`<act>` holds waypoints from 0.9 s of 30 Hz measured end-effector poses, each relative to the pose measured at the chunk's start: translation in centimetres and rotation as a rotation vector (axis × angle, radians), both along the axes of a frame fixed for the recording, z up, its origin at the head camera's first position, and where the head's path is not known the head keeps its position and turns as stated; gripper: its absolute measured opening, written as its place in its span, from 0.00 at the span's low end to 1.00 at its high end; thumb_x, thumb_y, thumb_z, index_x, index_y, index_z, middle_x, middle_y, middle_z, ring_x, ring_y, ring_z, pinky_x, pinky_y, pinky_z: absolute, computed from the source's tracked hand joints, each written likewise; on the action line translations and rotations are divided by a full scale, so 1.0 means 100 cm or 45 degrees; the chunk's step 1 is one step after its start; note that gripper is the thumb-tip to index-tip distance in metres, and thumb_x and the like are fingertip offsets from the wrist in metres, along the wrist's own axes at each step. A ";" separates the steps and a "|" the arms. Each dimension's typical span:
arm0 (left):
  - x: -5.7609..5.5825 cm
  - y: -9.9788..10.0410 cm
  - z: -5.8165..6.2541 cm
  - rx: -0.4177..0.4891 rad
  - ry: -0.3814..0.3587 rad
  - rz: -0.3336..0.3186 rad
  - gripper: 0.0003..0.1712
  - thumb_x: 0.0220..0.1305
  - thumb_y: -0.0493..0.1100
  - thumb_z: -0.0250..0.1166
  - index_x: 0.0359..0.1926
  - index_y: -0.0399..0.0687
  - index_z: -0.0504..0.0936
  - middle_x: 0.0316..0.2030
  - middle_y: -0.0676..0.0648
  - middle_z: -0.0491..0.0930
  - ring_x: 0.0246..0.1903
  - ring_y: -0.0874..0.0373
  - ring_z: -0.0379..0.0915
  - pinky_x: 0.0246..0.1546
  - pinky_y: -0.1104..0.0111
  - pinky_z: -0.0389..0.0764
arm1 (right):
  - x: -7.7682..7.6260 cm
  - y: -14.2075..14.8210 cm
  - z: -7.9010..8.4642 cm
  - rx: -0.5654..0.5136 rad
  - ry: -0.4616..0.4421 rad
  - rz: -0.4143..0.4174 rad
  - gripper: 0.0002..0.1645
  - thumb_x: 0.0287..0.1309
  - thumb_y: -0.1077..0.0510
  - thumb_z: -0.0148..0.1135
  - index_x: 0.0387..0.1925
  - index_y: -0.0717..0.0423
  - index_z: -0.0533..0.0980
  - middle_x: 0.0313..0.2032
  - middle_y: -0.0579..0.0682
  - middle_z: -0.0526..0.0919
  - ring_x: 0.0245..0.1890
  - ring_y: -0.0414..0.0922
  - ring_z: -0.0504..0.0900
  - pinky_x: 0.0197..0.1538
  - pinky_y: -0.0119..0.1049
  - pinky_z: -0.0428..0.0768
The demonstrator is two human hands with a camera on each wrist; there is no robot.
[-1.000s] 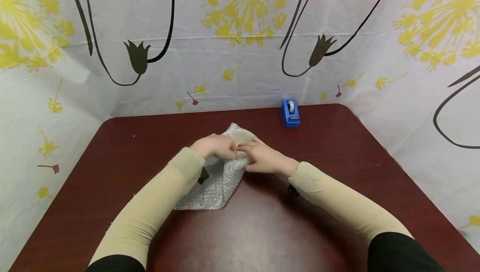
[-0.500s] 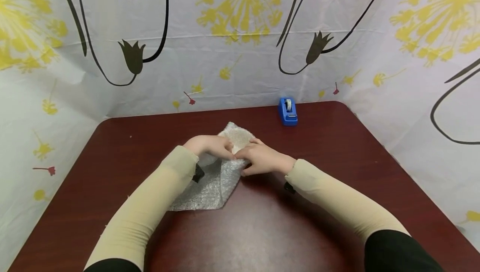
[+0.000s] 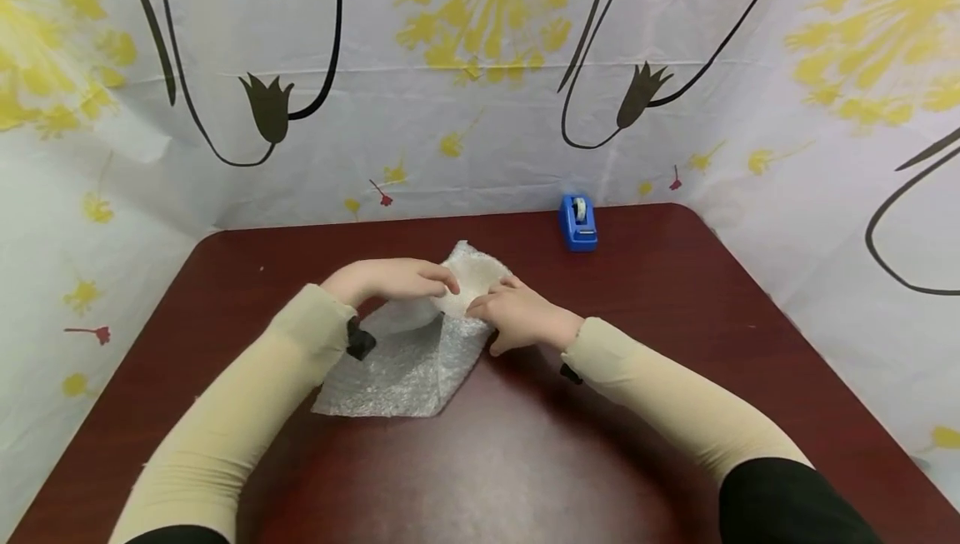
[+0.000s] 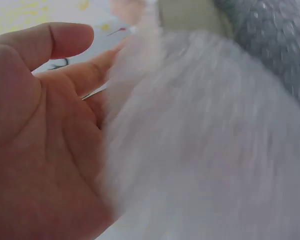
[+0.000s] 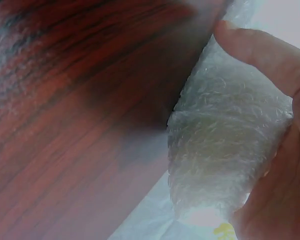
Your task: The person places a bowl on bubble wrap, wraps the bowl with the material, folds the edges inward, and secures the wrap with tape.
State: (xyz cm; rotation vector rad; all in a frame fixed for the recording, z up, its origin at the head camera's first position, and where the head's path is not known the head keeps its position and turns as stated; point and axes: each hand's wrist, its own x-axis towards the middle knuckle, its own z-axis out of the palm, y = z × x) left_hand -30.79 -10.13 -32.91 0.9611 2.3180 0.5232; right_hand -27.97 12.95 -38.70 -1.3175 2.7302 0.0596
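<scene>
A sheet of clear bubble wrap lies on the table, its right part folded over and its left part spread out with a raised flap. A pale beige shape shows under the wrap near the top in the head view; its kind is hidden. My right hand holds the folded right side, with the thumb on one face and the fingers over the other. My left hand reaches over the upper edge with fingers extended. In the left wrist view its palm faces the blurred white flap, with the thumb apart.
A blue tape dispenser with a roll of tape stands near the back edge of the dark red-brown table. A white sheet with yellow and dark flower prints hangs behind the table and along its sides.
My left hand has drawn back to the left from beside the right hand, its fingers straightening. More of the bubble wrap shows on the left. The right hand stays at the folded side.
</scene>
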 end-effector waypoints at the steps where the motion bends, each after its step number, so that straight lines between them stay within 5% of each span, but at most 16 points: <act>1: 0.002 -0.007 0.005 -0.001 0.018 0.010 0.25 0.73 0.46 0.43 0.64 0.45 0.71 0.61 0.44 0.71 0.61 0.50 0.66 0.59 0.56 0.68 | 0.000 0.000 0.000 -0.003 0.002 -0.005 0.36 0.45 0.51 0.77 0.59 0.48 0.77 0.57 0.42 0.78 0.54 0.47 0.73 0.66 0.54 0.58; 6: 0.011 -0.050 0.016 0.081 0.006 0.110 0.26 0.74 0.46 0.45 0.69 0.43 0.66 0.64 0.41 0.68 0.63 0.47 0.64 0.62 0.53 0.66 | 0.000 0.000 -0.001 -0.007 0.025 -0.017 0.37 0.43 0.50 0.78 0.59 0.49 0.77 0.57 0.43 0.78 0.54 0.48 0.73 0.65 0.52 0.59; 9: 0.015 -0.080 0.007 0.174 -0.050 0.187 0.28 0.74 0.42 0.45 0.73 0.43 0.58 0.68 0.37 0.62 0.66 0.41 0.58 0.64 0.48 0.60 | -0.001 -0.001 -0.003 -0.015 0.035 -0.011 0.38 0.42 0.51 0.78 0.59 0.49 0.77 0.57 0.43 0.78 0.54 0.48 0.73 0.65 0.53 0.58; 11: 0.017 -0.098 -0.004 0.193 0.002 0.197 0.31 0.72 0.38 0.47 0.75 0.45 0.54 0.70 0.36 0.58 0.68 0.40 0.54 0.65 0.46 0.57 | -0.001 -0.002 -0.005 -0.034 0.041 -0.002 0.37 0.42 0.52 0.78 0.58 0.50 0.78 0.56 0.43 0.79 0.53 0.48 0.73 0.64 0.53 0.59; 15: 0.025 -0.117 -0.028 0.051 0.326 0.174 0.43 0.67 0.34 0.57 0.77 0.59 0.49 0.73 0.37 0.51 0.68 0.38 0.54 0.61 0.44 0.64 | -0.001 0.000 -0.007 -0.089 0.067 0.018 0.35 0.41 0.54 0.77 0.56 0.50 0.79 0.54 0.43 0.81 0.50 0.47 0.74 0.63 0.53 0.60; 19: 0.031 -0.120 -0.047 -0.157 0.678 0.106 0.53 0.59 0.42 0.71 0.76 0.72 0.48 0.73 0.40 0.51 0.64 0.39 0.63 0.54 0.42 0.70 | -0.001 0.001 -0.008 -0.119 0.092 0.032 0.35 0.40 0.54 0.78 0.56 0.50 0.79 0.53 0.43 0.81 0.49 0.47 0.74 0.63 0.53 0.60; 27: 0.036 -0.109 -0.071 -0.168 1.086 -0.106 0.45 0.56 0.38 0.72 0.72 0.64 0.64 0.73 0.46 0.55 0.62 0.48 0.66 0.55 0.47 0.71 | 0.000 -0.001 -0.011 -0.143 0.133 0.035 0.33 0.40 0.53 0.77 0.54 0.49 0.80 0.52 0.42 0.82 0.48 0.46 0.75 0.62 0.52 0.62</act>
